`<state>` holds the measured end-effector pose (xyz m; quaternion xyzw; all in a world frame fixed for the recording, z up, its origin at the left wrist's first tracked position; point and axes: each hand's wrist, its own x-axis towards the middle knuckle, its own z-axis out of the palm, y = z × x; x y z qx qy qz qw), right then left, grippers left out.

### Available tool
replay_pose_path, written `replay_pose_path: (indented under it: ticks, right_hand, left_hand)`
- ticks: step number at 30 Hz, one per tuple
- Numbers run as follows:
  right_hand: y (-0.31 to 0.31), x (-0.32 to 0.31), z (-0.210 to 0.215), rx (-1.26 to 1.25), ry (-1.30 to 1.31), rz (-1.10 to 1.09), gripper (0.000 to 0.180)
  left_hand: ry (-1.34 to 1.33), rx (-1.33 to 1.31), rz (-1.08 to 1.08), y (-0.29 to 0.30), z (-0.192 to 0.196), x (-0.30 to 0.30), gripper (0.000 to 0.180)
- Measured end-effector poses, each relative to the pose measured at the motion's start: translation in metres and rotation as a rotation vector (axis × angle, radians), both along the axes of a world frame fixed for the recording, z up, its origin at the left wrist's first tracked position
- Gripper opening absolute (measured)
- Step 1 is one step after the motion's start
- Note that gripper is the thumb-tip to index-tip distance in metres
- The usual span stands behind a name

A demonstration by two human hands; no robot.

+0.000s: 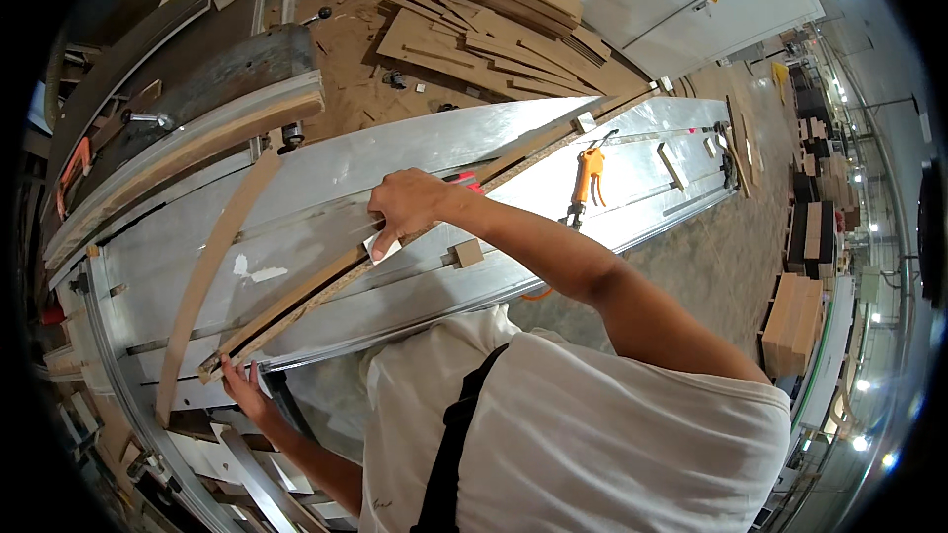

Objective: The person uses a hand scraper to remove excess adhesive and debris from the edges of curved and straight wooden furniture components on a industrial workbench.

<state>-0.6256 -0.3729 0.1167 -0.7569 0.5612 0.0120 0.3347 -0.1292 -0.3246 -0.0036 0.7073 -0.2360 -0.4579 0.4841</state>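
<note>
A long, narrow wooden strip assembly [306, 308] with a dark groove runs diagonally across a metal table [326, 173]. My left hand [245, 392] is at its near-left end. A fingertip touches the strip's edge there, while the thumb stands apart. Farther along the strip, my right hand [410, 199] is bent over a small white block [385, 250], with the thumb pressed on it. The other fingers of that hand curl and are partly hidden. Just beyond the right hand lies a red object [466, 181], partly covered by the wrist.
An orange air blow gun [591, 173] and a small wooden block [467, 254] lie on the table. A thin wooden strip [212, 286] crosses its left side, near a machine fence [197, 163]. Offcut boards [474, 39] are piled beyond, beside a white cabinet [701, 5]. Stacked boards [793, 326] stand right.
</note>
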Motion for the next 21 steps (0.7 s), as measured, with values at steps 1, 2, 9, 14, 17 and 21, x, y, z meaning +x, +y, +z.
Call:
replay_pose_path:
  ticks: [1, 2, 9, 14, 17, 21]
  right_hand:
    - [0.0, -0.003, -0.004, -0.001, 0.012, 0.004, 0.067]
    - [-0.007, 0.004, -0.005, -0.01, 0.012, 0.034, 0.067]
    - [-0.023, 0.01, -0.007, 0.003, 0.115, 0.074, 0.083]
    - [-0.025, 0.031, 0.007, 0.137, 0.153, -0.088, 0.068]
    - [-0.027, 0.037, 0.008, 0.117, 0.126, -0.089, 0.063]
    - [-0.026, 0.02, -0.003, 0.12, -0.112, -0.079, 0.053]
  left_hand:
    - [0.006, -0.016, -0.038, -0.001, -0.006, -0.002, 0.07]
    - [0.0, -0.039, -0.051, 0.003, -0.014, 0.009, 0.066]
    - [-0.434, -0.322, -0.524, 0.016, -0.025, 0.022, 0.051]
    - [0.081, -0.128, 0.053, -0.005, 0.014, -0.013, 0.045]
    - [0.039, -0.092, 0.118, -0.011, 0.03, -0.022, 0.049]
    - [0.051, -0.05, 0.136, -0.012, 0.03, -0.03, 0.051]
